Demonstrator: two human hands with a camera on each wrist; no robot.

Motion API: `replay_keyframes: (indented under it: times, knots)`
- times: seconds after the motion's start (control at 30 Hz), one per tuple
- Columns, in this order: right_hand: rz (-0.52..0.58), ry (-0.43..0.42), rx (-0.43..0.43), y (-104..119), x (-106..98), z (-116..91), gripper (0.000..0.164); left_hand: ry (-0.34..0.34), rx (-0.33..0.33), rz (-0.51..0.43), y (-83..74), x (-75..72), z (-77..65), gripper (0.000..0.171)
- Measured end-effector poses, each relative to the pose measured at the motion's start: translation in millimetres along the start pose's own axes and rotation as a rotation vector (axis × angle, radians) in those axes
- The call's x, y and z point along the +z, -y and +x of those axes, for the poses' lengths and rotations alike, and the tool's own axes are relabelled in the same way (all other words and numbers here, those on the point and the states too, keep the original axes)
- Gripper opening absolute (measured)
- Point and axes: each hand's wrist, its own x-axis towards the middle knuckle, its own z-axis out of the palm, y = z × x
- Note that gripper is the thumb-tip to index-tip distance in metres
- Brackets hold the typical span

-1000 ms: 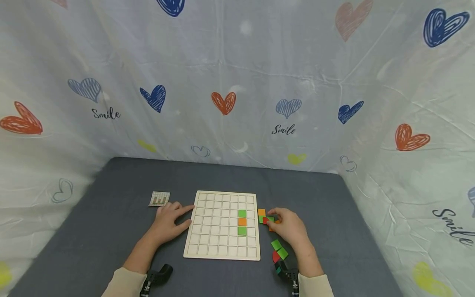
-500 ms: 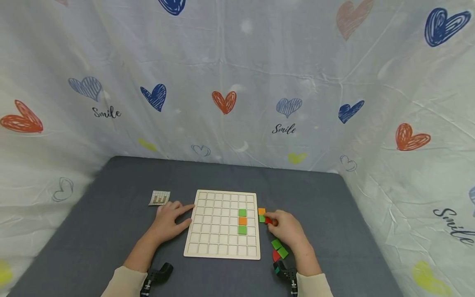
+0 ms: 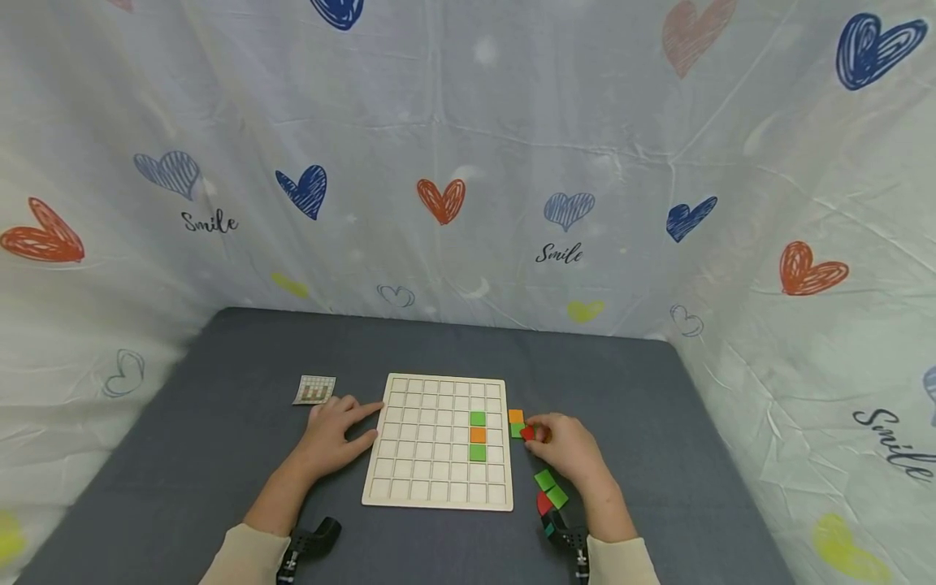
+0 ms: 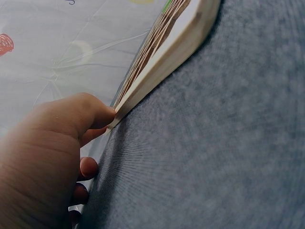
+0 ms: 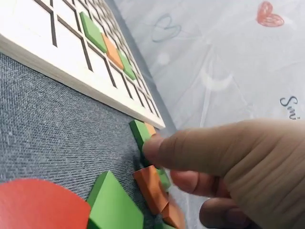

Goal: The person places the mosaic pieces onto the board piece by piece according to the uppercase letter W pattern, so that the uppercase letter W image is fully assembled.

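A pale wooden grid board [image 3: 420, 505] lies mid-table, with an orange tile [image 3: 478, 435] between two green tiles in one column. My left hand [image 3: 332, 437] reaches its left side; index fingertip and thumb touch the edge, also seen in the left wrist view, where the thumb [image 4: 97, 114] is at the rim. At the board's right, my right hand [image 3: 574, 447] has thumb and index finger on either side of a small red piece [image 3: 528, 433], pinching it. In the right wrist view the thumb hides that piece. A green tile [image 3: 517, 431] and an orange tile [image 3: 515, 416] lie beside the fingertips.
Below the right hand lie two green tiles [image 3: 557, 496] and a rounded red piece [image 3: 544, 504], near the black wrist camera. Orange tiles [image 5: 151, 190] lie under the right fingers. A small patterned card [image 3: 315, 390] is beyond the left hand. A heart-print curtain [image 3: 468, 122] surrounds the table.
The right thumb and index finger have closed in around the red piece, which has shifted slightly right and turned. The neighbouring green and orange tiles became covered by the hand. The left hand has stayed put.
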Motion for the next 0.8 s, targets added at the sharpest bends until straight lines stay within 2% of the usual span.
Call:
replay_keyframes:
  times: [0.2, 0.47, 0.57, 0.8]
  knots:
    - [0.011, -0.064, -0.013, 12, -5, -2, 0.033, -0.005, -0.003, 0.006, 1.1, 1.5, -1.2, 0.046]
    - [0.010, -0.123, -0.056, 43, -10, -11, 0.033, 0.002, -0.013, -0.002, 1.2, 1.3, -0.8, 0.046]
    - [0.025, -0.121, -0.062, 55, -9, -15, 0.034, 0.003, -0.013, -0.002, 1.1, 1.1, -0.7, 0.046]
    - [0.059, -0.175, -0.051, 81, 3, -23, 0.025, 0.008, -0.018, -0.003, 1.1, 0.6, -0.2, 0.047]
